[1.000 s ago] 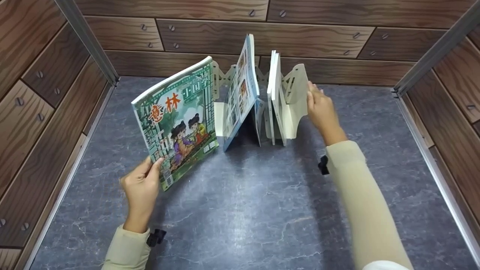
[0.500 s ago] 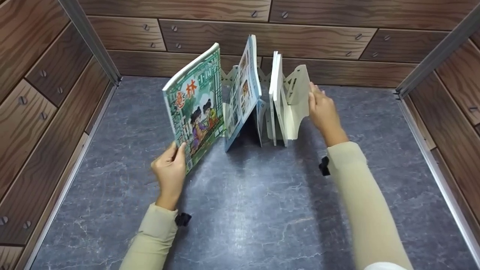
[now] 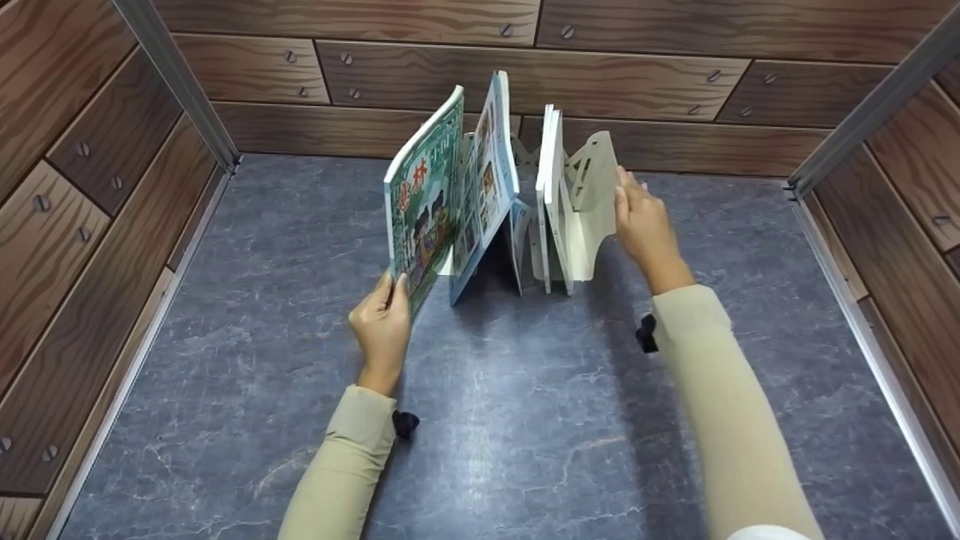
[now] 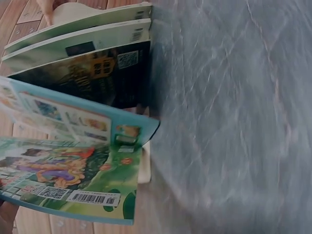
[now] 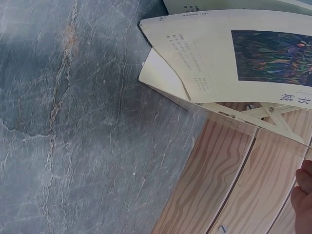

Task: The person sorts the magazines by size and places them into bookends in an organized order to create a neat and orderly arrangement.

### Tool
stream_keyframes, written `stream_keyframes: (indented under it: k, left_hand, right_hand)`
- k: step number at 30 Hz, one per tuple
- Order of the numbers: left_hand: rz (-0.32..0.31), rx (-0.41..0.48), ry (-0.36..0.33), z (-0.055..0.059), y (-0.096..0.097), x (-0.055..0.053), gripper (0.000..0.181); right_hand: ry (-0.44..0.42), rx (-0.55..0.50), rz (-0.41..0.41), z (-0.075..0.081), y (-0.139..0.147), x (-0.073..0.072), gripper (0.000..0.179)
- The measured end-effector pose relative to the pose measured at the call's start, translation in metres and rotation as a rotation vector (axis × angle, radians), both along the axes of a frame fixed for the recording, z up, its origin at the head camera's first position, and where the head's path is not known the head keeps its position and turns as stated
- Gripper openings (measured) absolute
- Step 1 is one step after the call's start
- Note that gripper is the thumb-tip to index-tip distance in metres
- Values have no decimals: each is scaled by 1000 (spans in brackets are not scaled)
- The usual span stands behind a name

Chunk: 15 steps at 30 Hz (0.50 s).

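Note:
My left hand (image 3: 382,330) pinches the lower near corner of a green illustrated magazine (image 3: 429,202), thumb on the cover facing me. The magazine stands tilted beside a pale blue magazine (image 3: 491,169) in a cream expandable book rack (image 3: 596,184). In the left wrist view its green back cover (image 4: 117,170) shows a barcode, and a bit of the left hand (image 4: 7,214) shows at the edge. At the rack's right end plate, my right hand (image 3: 646,229) holds the rear edge. Only some fingers of the right hand (image 5: 303,187) enter the right wrist view.
Thin white-edged books (image 3: 551,199) lean near the rack's right end. A dark-covered book (image 4: 97,73) stands beside the blue magazine. Grey marbled floor (image 3: 495,420) lies under everything, bounded by wood-patterned walls (image 3: 450,71) at the back and both sides.
My left hand has carried the green magazine rightward, close against the blue magazine, turning it more edge-on. The right hand stays at the rack's right end plate.

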<state>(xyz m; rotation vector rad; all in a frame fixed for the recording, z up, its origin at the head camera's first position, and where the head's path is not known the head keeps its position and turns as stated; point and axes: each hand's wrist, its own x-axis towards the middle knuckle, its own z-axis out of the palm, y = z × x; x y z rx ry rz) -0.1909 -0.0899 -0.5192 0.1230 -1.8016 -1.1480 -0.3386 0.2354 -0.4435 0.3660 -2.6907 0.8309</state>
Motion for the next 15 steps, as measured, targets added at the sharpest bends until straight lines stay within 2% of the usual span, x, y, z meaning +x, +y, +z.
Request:
stream_keyframes:
  k: [6,9,13,15]
  left_hand:
    - [-38,69,-9,-5,10,-10,20]
    - [-36,94,-24,-5,13,-15,20]
    - [-29,80,-24,-6,18,-21,19]
    - [-65,63,-37,-6,19,-24,20]
  right_hand:
    - [11,-5,5,-1,1,-1,45]
    - [15,-8,8,-1,1,-1,45]
    - [12,-3,4,-2,2,0,45]
    - [-2,-5,4,-2,3,0,46]
